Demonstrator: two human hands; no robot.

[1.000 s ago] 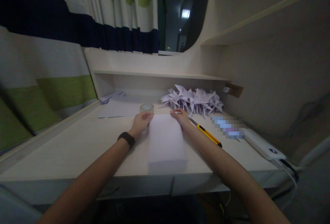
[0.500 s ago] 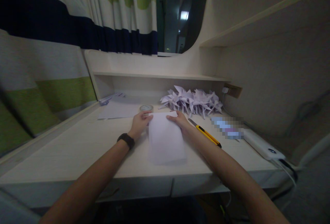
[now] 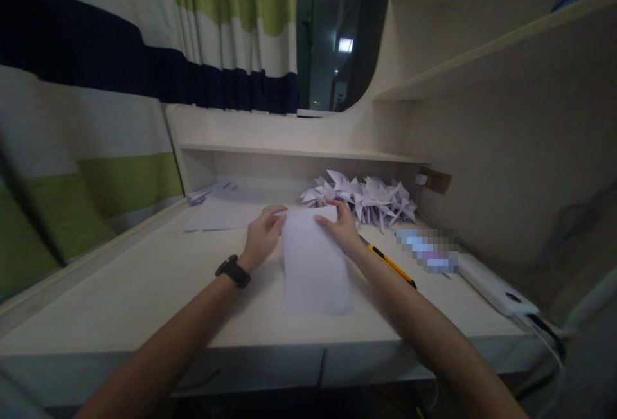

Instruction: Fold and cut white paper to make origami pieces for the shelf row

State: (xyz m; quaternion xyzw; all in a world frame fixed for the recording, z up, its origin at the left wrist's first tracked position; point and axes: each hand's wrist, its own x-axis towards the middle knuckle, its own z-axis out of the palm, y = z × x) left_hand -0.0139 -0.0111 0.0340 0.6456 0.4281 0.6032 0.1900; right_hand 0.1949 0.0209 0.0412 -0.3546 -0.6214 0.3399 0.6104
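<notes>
A white sheet of paper (image 3: pixel 315 265) hangs between my hands over the desk, its lower end slightly blurred. My left hand (image 3: pixel 264 234) pinches its upper left corner; a dark watch is on that wrist. My right hand (image 3: pixel 341 226) grips the upper right corner, thumb on the near face and fingers behind. Whether it is one sheet or more I cannot tell. Just behind my left fingers shows the rim of a tape roll (image 3: pixel 274 207), mostly hidden. A yellow utility knife (image 3: pixel 393 266) lies beside my right forearm.
Folded paper pinwheels (image 3: pixel 366 197) are heaped at the back right of the desk (image 3: pixel 144 290). Flat white paper (image 3: pixel 219 209) and folded strips (image 3: pixel 205 194) lie back left. At the right are a blurred-out object (image 3: pixel 427 250) and a white power strip (image 3: pixel 496 284) with cables.
Both hands, still holding the paper, have lifted it slightly toward me, and the paper now covers more of the tape roll. The camera view has tilted up a little.
</notes>
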